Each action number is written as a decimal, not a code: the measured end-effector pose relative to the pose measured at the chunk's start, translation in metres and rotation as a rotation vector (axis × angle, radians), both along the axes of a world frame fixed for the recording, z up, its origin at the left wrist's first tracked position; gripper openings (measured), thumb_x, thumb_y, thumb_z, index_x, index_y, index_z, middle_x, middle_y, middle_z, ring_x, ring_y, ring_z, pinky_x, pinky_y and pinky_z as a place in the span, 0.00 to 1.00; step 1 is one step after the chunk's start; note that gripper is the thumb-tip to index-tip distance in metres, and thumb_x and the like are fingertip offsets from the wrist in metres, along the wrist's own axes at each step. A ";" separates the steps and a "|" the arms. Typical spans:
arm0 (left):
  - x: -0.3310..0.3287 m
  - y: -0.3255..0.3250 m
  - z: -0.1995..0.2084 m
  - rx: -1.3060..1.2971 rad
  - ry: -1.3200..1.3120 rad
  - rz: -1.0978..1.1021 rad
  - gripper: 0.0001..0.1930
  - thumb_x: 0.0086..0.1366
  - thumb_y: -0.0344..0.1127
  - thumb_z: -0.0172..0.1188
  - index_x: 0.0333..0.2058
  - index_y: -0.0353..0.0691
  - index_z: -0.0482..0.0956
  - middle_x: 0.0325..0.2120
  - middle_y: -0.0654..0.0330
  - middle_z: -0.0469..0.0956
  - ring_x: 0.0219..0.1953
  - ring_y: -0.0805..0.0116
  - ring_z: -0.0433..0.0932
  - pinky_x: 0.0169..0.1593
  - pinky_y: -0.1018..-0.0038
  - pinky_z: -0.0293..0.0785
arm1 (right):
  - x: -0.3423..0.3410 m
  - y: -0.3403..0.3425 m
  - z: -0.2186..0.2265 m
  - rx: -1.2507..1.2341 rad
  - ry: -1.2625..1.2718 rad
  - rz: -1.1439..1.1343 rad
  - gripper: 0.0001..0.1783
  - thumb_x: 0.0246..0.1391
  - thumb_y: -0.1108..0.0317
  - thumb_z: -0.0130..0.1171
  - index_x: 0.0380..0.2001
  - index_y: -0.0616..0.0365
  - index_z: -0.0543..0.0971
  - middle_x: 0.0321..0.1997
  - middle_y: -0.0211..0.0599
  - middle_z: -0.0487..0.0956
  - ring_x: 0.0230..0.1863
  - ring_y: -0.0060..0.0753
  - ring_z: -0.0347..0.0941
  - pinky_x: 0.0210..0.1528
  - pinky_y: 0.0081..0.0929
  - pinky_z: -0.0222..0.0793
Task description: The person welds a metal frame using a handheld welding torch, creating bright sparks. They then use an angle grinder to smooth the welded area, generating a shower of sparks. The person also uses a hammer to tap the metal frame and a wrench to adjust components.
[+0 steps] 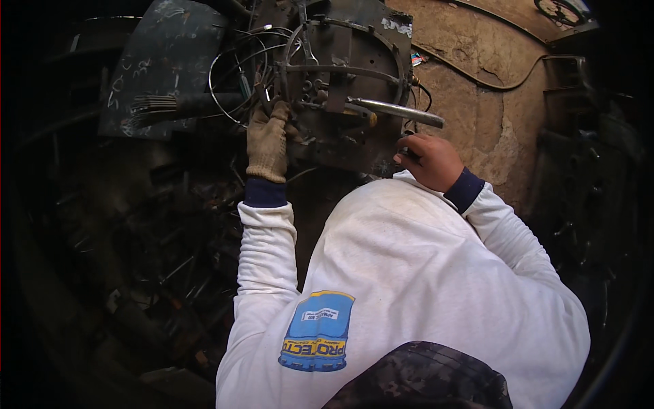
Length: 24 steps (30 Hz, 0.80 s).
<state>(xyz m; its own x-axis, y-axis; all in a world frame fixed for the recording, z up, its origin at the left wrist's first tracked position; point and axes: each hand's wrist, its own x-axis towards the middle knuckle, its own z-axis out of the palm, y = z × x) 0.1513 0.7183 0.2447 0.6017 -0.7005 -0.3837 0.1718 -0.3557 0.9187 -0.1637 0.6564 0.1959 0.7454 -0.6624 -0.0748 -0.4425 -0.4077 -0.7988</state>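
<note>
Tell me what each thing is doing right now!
Left hand in a worn tan glove: pressed on the rusty metal assembly.
Bare right hand: curled closed at the assembly's lower edge.
Shiny steel tube: lying slanted across the assembly.
Thin looped wires: tangled, loose.

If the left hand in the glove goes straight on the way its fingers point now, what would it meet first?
The gloved left hand points up the picture, its fingertips already among the thin wire loops at the edge of the dark metal assembly. It would probably meet those wires and the metal behind them at once, though depth is unclear.
</note>
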 end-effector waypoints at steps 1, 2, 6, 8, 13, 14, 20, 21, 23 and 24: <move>0.000 0.003 0.001 0.011 -0.020 0.024 0.06 0.70 0.34 0.60 0.42 0.41 0.77 0.24 0.65 0.76 0.21 0.77 0.74 0.25 0.78 0.75 | -0.001 -0.001 0.000 -0.001 0.004 0.004 0.11 0.58 0.60 0.63 0.40 0.54 0.81 0.33 0.39 0.80 0.33 0.45 0.79 0.36 0.40 0.74; -0.001 0.006 0.002 0.023 -0.039 0.049 0.07 0.70 0.34 0.60 0.43 0.40 0.77 0.26 0.63 0.78 0.23 0.76 0.76 0.26 0.77 0.76 | -0.001 -0.001 0.003 0.004 0.005 -0.010 0.11 0.57 0.61 0.65 0.40 0.55 0.81 0.33 0.41 0.80 0.34 0.46 0.79 0.36 0.40 0.74; -0.008 0.031 0.021 -0.279 0.161 0.233 0.11 0.70 0.37 0.61 0.47 0.39 0.77 0.35 0.57 0.82 0.32 0.67 0.83 0.30 0.75 0.81 | -0.005 -0.001 0.006 0.046 -0.023 -0.046 0.12 0.56 0.65 0.68 0.39 0.59 0.81 0.35 0.45 0.82 0.33 0.49 0.78 0.37 0.38 0.74; -0.004 0.051 0.025 -0.343 0.279 0.288 0.13 0.71 0.38 0.60 0.49 0.38 0.77 0.40 0.55 0.83 0.38 0.63 0.85 0.32 0.75 0.83 | -0.006 0.001 0.004 0.077 -0.050 -0.063 0.12 0.56 0.65 0.68 0.40 0.60 0.81 0.35 0.45 0.82 0.33 0.48 0.78 0.37 0.36 0.73; 0.004 0.076 0.034 -0.339 0.409 0.359 0.12 0.73 0.39 0.58 0.50 0.39 0.79 0.40 0.56 0.82 0.46 0.62 0.83 0.45 0.70 0.82 | -0.004 0.008 0.003 0.156 -0.100 -0.135 0.10 0.59 0.64 0.65 0.40 0.58 0.82 0.33 0.45 0.81 0.34 0.48 0.79 0.37 0.36 0.74; 0.005 0.071 0.028 -0.365 0.422 0.421 0.13 0.73 0.40 0.57 0.50 0.39 0.79 0.40 0.56 0.82 0.47 0.62 0.83 0.46 0.70 0.82 | -0.002 0.010 0.005 0.159 -0.085 -0.129 0.10 0.59 0.64 0.65 0.40 0.59 0.82 0.33 0.45 0.81 0.34 0.48 0.79 0.37 0.36 0.74; 0.007 0.067 -0.004 -0.297 0.325 0.323 0.16 0.73 0.43 0.58 0.49 0.36 0.79 0.40 0.58 0.83 0.44 0.67 0.82 0.46 0.73 0.80 | 0.005 0.017 0.011 0.131 -0.097 -0.118 0.11 0.60 0.64 0.64 0.39 0.60 0.82 0.33 0.46 0.81 0.34 0.48 0.78 0.38 0.36 0.74; 0.000 0.065 0.000 -0.287 0.365 0.343 0.15 0.72 0.43 0.59 0.47 0.36 0.80 0.39 0.59 0.83 0.43 0.68 0.82 0.45 0.73 0.80 | 0.006 0.018 0.011 0.145 -0.092 -0.127 0.11 0.60 0.64 0.64 0.39 0.60 0.82 0.33 0.46 0.81 0.34 0.48 0.79 0.38 0.36 0.74; -0.003 0.066 0.000 -0.250 0.366 0.341 0.14 0.71 0.41 0.61 0.47 0.38 0.80 0.39 0.60 0.82 0.41 0.69 0.82 0.44 0.74 0.80 | 0.005 0.022 0.010 0.183 -0.100 -0.156 0.11 0.60 0.64 0.64 0.39 0.60 0.82 0.33 0.46 0.81 0.35 0.47 0.79 0.38 0.35 0.74; -0.004 0.067 -0.003 -0.223 0.331 0.319 0.13 0.70 0.39 0.62 0.49 0.41 0.80 0.40 0.60 0.82 0.40 0.69 0.82 0.43 0.73 0.81 | 0.003 0.025 0.008 0.206 -0.107 -0.175 0.11 0.60 0.64 0.64 0.40 0.61 0.82 0.33 0.46 0.81 0.35 0.46 0.79 0.38 0.35 0.74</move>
<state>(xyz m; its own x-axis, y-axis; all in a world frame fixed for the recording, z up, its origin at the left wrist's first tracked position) 0.1475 0.7848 0.2418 0.6704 -0.5882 -0.4524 0.5349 -0.0396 0.8440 -0.1605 0.6816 0.2042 0.6319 -0.7607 -0.1485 -0.4007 -0.1567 -0.9027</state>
